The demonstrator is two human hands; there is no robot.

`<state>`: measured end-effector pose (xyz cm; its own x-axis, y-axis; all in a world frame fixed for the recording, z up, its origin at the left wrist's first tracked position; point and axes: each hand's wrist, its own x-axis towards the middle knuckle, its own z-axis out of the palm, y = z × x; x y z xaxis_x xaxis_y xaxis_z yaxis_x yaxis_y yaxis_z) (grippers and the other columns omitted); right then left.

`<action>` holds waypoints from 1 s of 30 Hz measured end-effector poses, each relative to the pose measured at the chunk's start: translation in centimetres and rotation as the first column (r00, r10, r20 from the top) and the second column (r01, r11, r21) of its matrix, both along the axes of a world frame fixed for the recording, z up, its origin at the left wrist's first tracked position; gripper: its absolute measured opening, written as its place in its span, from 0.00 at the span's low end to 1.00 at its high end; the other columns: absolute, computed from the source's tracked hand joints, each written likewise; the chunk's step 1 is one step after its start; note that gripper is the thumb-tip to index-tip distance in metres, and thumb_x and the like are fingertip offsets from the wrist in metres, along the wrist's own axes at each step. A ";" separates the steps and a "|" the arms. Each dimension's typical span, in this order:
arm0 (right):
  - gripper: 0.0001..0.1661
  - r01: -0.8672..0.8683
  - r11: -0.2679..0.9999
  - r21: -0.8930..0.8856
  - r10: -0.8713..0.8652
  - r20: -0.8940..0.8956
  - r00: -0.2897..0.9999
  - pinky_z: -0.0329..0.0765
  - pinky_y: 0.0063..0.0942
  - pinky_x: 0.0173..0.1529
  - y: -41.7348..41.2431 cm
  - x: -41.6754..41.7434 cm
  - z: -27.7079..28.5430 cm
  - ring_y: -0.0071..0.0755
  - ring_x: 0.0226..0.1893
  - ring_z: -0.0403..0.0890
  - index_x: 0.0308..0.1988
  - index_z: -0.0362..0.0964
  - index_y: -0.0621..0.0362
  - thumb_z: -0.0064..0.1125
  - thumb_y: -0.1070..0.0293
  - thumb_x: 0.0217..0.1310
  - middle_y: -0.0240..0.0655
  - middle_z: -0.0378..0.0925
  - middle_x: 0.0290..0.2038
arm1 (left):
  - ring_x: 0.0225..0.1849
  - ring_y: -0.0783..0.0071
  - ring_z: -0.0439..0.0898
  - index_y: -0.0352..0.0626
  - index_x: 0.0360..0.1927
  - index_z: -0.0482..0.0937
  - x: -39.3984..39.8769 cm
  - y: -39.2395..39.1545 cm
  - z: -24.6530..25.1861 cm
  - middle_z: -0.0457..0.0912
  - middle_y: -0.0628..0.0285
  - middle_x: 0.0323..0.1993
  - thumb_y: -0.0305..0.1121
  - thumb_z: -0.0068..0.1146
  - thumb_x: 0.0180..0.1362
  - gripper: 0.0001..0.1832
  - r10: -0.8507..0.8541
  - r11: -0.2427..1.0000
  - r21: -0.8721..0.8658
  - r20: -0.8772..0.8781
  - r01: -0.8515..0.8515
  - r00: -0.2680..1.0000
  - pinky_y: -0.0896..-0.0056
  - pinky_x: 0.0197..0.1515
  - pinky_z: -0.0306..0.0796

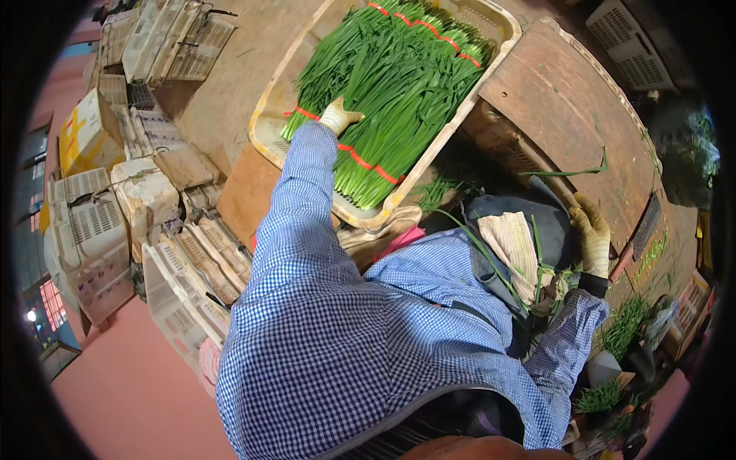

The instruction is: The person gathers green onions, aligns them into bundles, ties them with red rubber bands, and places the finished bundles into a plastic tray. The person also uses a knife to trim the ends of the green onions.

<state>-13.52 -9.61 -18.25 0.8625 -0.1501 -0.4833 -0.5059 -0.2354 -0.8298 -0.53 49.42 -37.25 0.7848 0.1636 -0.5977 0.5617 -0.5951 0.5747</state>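
My left hand (340,117), in a pale work glove, lies on bundles of long green leafy stalks (391,103) near the left side of a plastic crate (445,135). Its thumb points to the right; whether it grips any leaves is unclear. Red bands tie the bundles at both ends of the crate, where the pale stalk ends face the crate's end walls. My right hand (591,230), in a yellowed glove, is at the near edge of a worn brown board (575,121), its fingers bent at the rim. A loose green leaf lies across the board above that hand.
Stacked plastic crates (86,230) and a foam box (89,135) with yellow tape stand at the left. A pale cloth (509,247) lies over my lap with loose leaves. More green stalks (627,328) lie at the lower right. Further crates (629,46) stand at the top right.
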 end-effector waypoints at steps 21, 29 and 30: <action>0.22 0.060 0.998 0.009 -0.061 0.080 0.995 0.73 0.21 0.48 -1.0 -0.6 -1.9 0.24 0.42 0.77 0.55 0.72 0.67 0.59 0.70 0.63 0.36 0.79 0.46 | 0.61 0.48 0.73 0.35 0.66 0.62 1.1 -0.3 -3.7 0.73 0.39 0.59 0.47 0.68 0.47 0.45 -0.095 0.920 0.371 -0.108 0.128 0.990 0.58 0.62 0.67; 0.22 0.092 0.993 0.071 -0.096 0.049 0.994 0.73 0.20 0.50 -2.0 -1.5 -1.9 0.25 0.44 0.77 0.56 0.71 0.67 0.58 0.71 0.63 0.38 0.80 0.47 | 0.64 0.53 0.71 0.41 0.67 0.62 1.8 -0.4 1.2 0.69 0.45 0.64 0.45 0.78 0.38 0.53 -0.068 0.828 0.552 -0.071 0.096 0.995 0.57 0.65 0.66; 0.22 0.128 0.988 0.086 -0.133 0.057 0.989 0.73 0.20 0.51 -2.2 -2.0 -1.9 0.25 0.44 0.77 0.56 0.71 0.67 0.58 0.71 0.63 0.38 0.80 0.47 | 0.63 0.52 0.71 0.45 0.68 0.61 1.3 -5.4 8.2 0.69 0.49 0.63 0.43 0.75 0.42 0.50 -0.038 0.747 0.661 -0.055 0.065 0.998 0.54 0.63 0.67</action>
<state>-15.48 -11.82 -20.11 0.8672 -0.2254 -0.4440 -0.4741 -0.1013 -0.8746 0.78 44.03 -29.07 0.7838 0.4892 -0.3826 0.5314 -0.8471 0.0055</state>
